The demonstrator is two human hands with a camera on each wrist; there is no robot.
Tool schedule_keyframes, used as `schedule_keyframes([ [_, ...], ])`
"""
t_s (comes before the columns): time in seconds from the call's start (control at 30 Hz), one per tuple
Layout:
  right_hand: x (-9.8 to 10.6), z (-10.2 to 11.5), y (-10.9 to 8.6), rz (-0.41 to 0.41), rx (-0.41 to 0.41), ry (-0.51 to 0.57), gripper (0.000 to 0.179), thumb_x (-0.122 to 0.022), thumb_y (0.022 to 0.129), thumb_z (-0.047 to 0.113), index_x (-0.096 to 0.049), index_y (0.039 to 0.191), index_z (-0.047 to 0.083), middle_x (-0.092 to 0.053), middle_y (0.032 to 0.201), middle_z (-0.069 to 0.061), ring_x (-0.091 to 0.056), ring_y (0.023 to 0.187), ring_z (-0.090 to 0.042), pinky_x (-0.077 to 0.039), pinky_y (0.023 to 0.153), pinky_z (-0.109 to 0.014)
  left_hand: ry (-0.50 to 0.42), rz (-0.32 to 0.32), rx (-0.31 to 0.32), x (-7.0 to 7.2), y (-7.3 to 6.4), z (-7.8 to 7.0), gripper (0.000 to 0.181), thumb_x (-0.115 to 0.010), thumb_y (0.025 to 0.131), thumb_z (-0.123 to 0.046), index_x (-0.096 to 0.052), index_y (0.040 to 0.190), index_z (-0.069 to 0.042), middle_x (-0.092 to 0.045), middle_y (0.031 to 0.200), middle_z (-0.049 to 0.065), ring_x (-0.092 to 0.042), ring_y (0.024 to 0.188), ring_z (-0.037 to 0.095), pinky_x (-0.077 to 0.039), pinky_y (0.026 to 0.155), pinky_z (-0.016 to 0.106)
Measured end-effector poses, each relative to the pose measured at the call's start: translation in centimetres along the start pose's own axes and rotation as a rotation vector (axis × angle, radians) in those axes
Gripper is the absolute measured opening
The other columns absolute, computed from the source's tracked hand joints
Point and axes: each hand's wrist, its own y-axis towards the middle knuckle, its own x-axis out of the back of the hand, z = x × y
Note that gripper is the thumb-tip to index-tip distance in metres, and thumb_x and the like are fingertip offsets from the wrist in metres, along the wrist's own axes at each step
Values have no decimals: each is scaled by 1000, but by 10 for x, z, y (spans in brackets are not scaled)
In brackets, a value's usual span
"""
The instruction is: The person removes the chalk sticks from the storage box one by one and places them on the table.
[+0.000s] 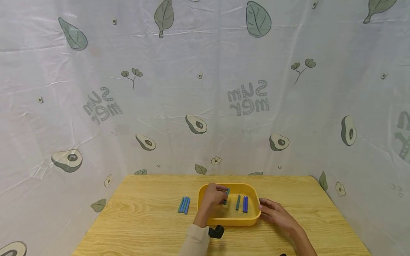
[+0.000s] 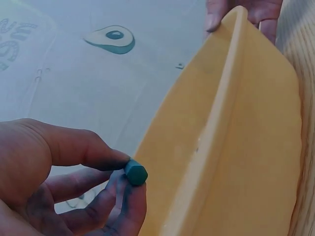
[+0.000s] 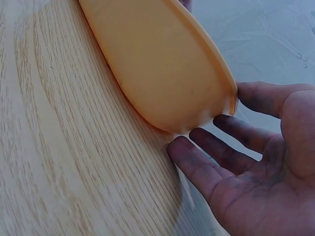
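In my left hand [image 1: 214, 195], above the left part of a yellow plastic tray [image 1: 234, 222], I pinch a teal pastel stick [image 2: 136, 173] between thumb and fingers. Its end is six-sided. Dark blue-green smudges mark those fingers. Inside the tray lie a dark green pastel stick [image 1: 238, 202] and two blue-violet pastel sticks [image 1: 245, 204] side by side. My right hand [image 3: 266, 152] holds the tray's right end, thumb at the rim and fingertips against the outer wall. Left of the tray, several blue and teal pastel sticks [image 1: 184, 205] lie in a row on the table.
The tray stands on a light wooden table [image 1: 144, 213]. A pale curtain [image 1: 173, 92] printed with leaves and avocados hangs behind and along both sides. A black wrist device [image 1: 216, 232] sits at my left sleeve [image 1: 196, 240].
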Motion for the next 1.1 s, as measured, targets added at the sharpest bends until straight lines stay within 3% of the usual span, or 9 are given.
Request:
schedule_keyframes([
  [0.2, -1, 0, -1, 0, 0, 0, 72, -48, 116, 27, -18, 164, -16, -32, 164, -42, -53, 147, -44, -58, 109, -38, -36, -16, -6, 7, -2, 0, 29, -74, 87, 2, -80, 116, 4, -77, 101, 16, -70, 74, 19, -67, 73, 44],
  [0.47, 0, 0, 0, -1, -3, -8, 73, -49, 116, 30, -19, 165, -15, -33, 164, -40, -58, 143, -35, -58, 109, -38, -84, -23, 11, 17, -4, 1, 29, -74, 89, 3, -79, 118, 4, -76, 108, 20, -73, 82, 23, -67, 77, 45],
  [0.73, -1, 2, -1, -5, -9, -4, 73, -49, 116, 30, -19, 165, -15, -32, 165, -40, -58, 145, -35, -57, 109, -36, -121, -32, 4, 39, -5, 3, 33, -72, 92, 3, -76, 124, 4, -74, 111, 20, -72, 84, 22, -67, 78, 42],
  [0.9, -1, 4, -1, -7, -12, 0, 72, -48, 116, 29, -18, 165, -15, -30, 165, -41, -56, 145, -39, -57, 110, -38, -119, -49, -16, 53, -7, 0, 35, -72, 90, 4, -75, 125, 6, -74, 112, 22, -73, 84, 23, -67, 78, 42],
  [1.1, -2, 3, 0, 0, -22, -6, 72, -48, 116, 30, -18, 165, -15, -31, 166, -40, -56, 146, -38, -57, 111, -39, -52, -86, 5, 69, -10, 1, 37, -71, 91, 1, -75, 127, 5, -74, 115, 21, -75, 88, 24, -67, 78, 40],
])
